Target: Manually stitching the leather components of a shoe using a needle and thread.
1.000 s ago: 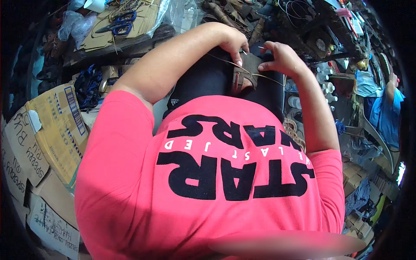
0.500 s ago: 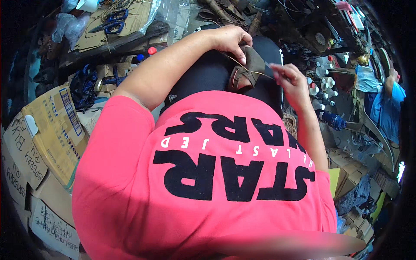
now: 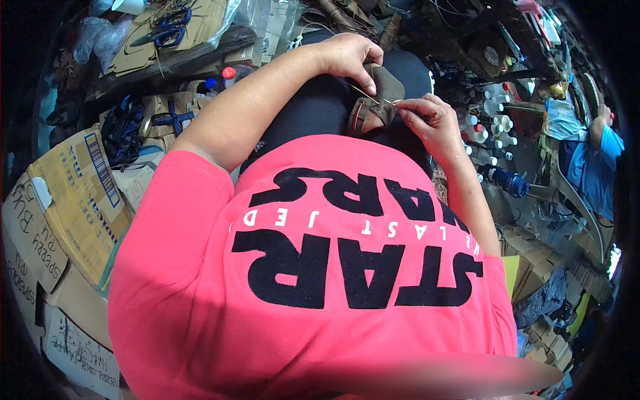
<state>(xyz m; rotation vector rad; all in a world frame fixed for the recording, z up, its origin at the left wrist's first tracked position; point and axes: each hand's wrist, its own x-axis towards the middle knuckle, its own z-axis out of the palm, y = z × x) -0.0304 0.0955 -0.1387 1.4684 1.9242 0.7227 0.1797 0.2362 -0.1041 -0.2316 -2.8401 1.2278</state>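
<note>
A brown leather shoe [image 3: 389, 84] rests between my dark-trousered thighs, its opening and side lacing turned toward me. My left hand [image 3: 349, 56] reaches over it from the far left, thumb and fingers closed on the upper. From beside that thumb a thin tan lace [image 3: 359, 92] runs along the shoe's edge. My right hand [image 3: 433, 120] is at the shoe's right side, thumb and forefinger pinching a thin, pale needle-like piece [image 3: 391, 103] whose tip meets the leather. Its exact kind is too small to tell.
Cardboard boxes [image 3: 80, 193] crowd the left. Blue-handled scissors [image 3: 170, 30] lie on cardboard sheets at the far left. Several small capped bottles [image 3: 490, 133] stand right of my leg. Another person's blue-clothed arm [image 3: 610, 141] shows at the far right.
My right hand has moved left and in close to the shoe, from where it was blurred with a strand stretched out. My left hand keeps its hold on the shoe.
</note>
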